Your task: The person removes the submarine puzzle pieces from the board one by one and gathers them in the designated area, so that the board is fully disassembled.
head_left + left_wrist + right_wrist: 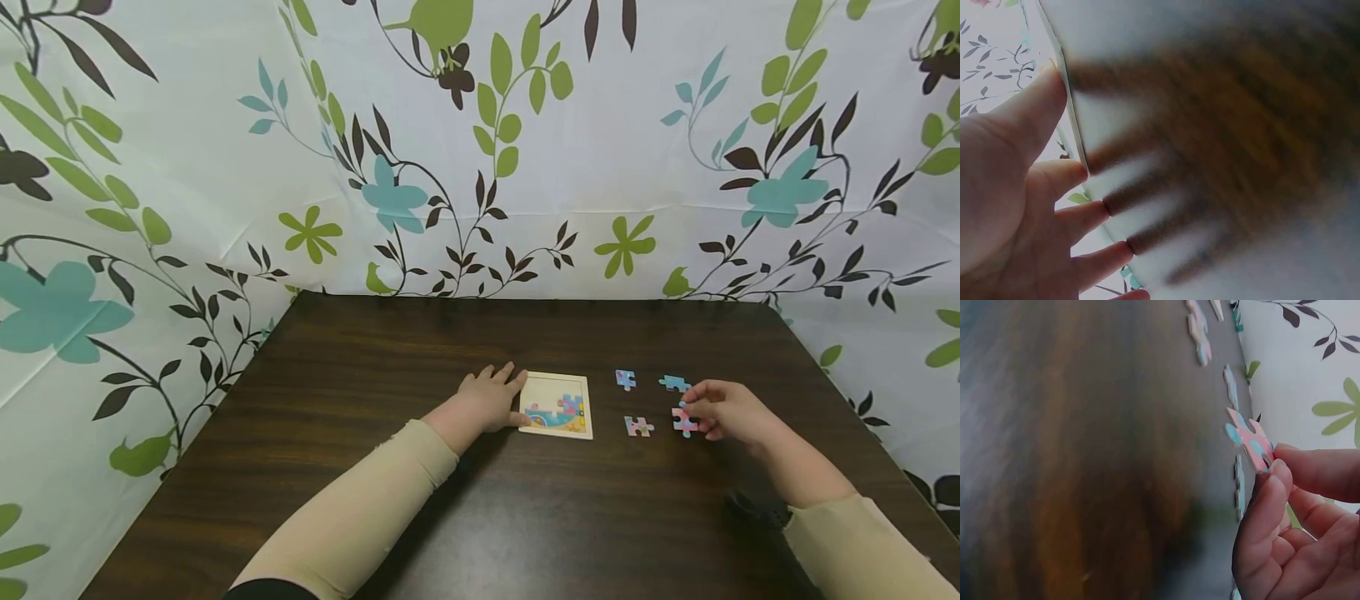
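A square wooden puzzle tray (pixel 551 383) lies on the table, its lower part filled with colourful joined pieces (pixel 558 418). My left hand (pixel 487 402) rests at the tray's left edge, fingers spread and thumb near the lower corner; in the left wrist view the left hand (pixel 1029 187) has its fingertips against the table and tray edge. Between thumb and fingertips, my right hand (pixel 727 411) pinches a pink and blue puzzle piece (pixel 684 422). The right wrist view has this puzzle piece (pixel 1251 439) tilted and raised off the table, in the right hand (pixel 1297 519).
Right of the tray lie a blue-purple piece (pixel 626 379), a pink piece (pixel 639 427) and a blue piece (pixel 674 383), apart from each other. The dark wooden table (pixel 360 375) ends at a leaf-patterned cloth (pixel 525 250) behind it.
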Motion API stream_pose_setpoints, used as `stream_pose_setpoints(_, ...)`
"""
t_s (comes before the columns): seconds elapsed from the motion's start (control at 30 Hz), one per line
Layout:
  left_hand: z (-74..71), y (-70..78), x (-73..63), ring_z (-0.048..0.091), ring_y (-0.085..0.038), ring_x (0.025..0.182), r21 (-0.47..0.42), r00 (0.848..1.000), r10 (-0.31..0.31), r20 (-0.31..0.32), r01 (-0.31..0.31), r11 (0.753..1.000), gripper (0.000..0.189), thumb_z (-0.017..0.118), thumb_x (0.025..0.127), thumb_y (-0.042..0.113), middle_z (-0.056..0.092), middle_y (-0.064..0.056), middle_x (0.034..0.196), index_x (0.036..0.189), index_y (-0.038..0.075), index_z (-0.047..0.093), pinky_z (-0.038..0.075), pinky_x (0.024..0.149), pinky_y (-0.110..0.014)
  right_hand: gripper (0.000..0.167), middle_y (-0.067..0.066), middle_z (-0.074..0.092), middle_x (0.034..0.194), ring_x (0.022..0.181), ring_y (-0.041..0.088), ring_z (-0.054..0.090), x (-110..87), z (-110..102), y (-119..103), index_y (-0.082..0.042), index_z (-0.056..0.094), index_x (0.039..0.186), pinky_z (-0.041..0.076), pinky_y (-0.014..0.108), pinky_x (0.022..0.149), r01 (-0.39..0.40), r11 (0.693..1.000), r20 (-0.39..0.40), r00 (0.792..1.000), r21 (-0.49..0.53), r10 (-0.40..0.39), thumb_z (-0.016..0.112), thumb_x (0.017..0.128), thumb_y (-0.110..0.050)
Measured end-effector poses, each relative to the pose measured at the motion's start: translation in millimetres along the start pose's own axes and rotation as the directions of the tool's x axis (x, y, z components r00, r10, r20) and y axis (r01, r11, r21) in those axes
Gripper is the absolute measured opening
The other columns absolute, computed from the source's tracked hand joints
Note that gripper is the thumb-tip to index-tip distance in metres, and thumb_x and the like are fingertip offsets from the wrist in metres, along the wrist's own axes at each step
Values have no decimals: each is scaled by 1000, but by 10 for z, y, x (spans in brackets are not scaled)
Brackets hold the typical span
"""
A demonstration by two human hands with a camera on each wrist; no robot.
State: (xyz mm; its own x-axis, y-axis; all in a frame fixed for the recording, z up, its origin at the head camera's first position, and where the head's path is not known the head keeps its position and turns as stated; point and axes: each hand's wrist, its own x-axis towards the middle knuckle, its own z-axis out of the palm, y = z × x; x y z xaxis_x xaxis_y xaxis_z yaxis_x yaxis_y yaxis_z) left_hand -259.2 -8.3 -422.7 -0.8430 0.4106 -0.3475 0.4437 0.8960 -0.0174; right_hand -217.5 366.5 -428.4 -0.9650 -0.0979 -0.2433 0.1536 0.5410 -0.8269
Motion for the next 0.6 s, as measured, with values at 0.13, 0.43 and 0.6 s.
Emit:
stream_pose_setpoints(0.13,13,-12,-1,18,-30,148,-3,1000,-9,0,9,1000,85,45,92,67,12,0,164,161,30,13,26,113,-52,27,8,60,88,67,21,56,-21,-17,47,10,57,115,53,36,59,-18,1000,5,1000,-20,18,59,100,-12)
stream_pose_setpoints(0.43,26,-16,11,20,-31,147,-1,1000,8,-17,-8,1000,84,47,92,67,14,-1,164,160,29,15,27,112,-53,26,9,61,88,68,23,57,-36,6,116,8,59,113,53,37,57,-56,997,-25,998,-51,54,61,97,-12)
stream_pose_setpoints(0.6,28,-17,24,20,-32,147,5,1000,14,-17,-14,1000,84,46,92,67,14,-1,164,160,29,14,27,112,-53,27,9,59,87,69,23,57,-52,-3,105,9,59,113,53,38,57,-62,996,-45,997,-71,58,61,97,-13)
